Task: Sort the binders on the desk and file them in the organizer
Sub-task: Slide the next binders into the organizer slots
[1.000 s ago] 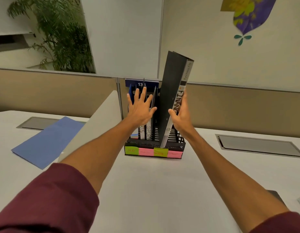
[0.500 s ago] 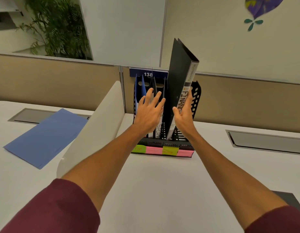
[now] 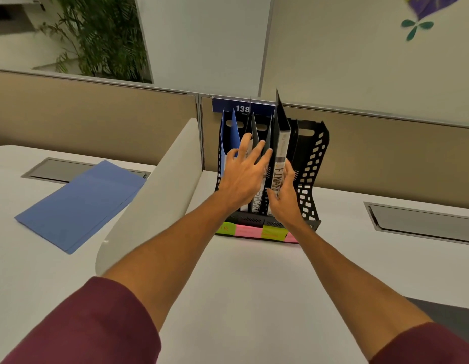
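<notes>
Left hand flat and released, fingers spread straight and pressing on the spines of the filed binders, one spine reading SPORT showing just below the palm; right hand grasping the black binder, thumb on the left of its white FINANCE spine, the other fingers wrapped round the right side. I see that binder standing almost upright in the organizer, taller than everything else in it, just right of the ones the left hand holds back, with one divider and the perforated right wall beyond it; its bottom end is hidden behind the right hand, so I can't tell if it is seated. Blue folder upright in the leftmost slot. Row of sticky labels along the organizer's front lip, green, pink, yellow, pink, writing too small to read. Organizer sits at the far edge of the desk against the partition, under a blue 138 sign. White curved divider runs from the far edge toward me, left of the organizer; beyond it a second blue folder lies flat near the far left. Grey hatch set in the surface toward the far right corner. Maroon sleeves on both arms
</notes>
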The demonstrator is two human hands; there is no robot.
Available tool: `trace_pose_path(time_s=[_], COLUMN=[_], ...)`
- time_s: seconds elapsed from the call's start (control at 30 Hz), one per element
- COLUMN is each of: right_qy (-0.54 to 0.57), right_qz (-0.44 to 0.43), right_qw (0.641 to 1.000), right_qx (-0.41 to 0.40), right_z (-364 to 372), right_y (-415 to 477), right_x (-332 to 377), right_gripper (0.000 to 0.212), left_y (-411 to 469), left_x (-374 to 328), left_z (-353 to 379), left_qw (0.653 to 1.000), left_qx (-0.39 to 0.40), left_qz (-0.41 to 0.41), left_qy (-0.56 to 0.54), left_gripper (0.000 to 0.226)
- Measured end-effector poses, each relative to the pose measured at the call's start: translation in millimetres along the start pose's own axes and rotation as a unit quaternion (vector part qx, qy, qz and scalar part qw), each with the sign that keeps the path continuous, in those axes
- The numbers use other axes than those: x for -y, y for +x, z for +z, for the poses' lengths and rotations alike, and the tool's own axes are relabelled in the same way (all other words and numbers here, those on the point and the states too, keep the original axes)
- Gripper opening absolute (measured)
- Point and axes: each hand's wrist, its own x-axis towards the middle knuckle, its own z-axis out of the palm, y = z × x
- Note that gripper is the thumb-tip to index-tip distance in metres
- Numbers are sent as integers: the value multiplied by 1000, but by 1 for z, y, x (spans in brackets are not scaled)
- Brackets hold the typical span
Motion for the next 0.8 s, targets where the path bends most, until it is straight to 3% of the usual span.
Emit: trace_pose_path(time_s=[0.5, 0.67, 0.8], right_qy=[-32, -9, -75], right_qz=[65, 41, -27], right_qw=[995, 997, 993], right_qx=[76, 72, 87], right_z=[-19, -39, -63], right_y=[-6, -22, -52], right_x=[4, 15, 20], right_gripper=[72, 57, 52], left_y=[-7, -37, -74], left_x=[-15, -30, -52], left_z=[-17, -22, -20], left_qw=[999, 996, 990], left_qx=[2, 4, 41], left_qz=[-32, -80, -128], left_qy=[-9, -25, -39], left_gripper=[50, 60, 62])
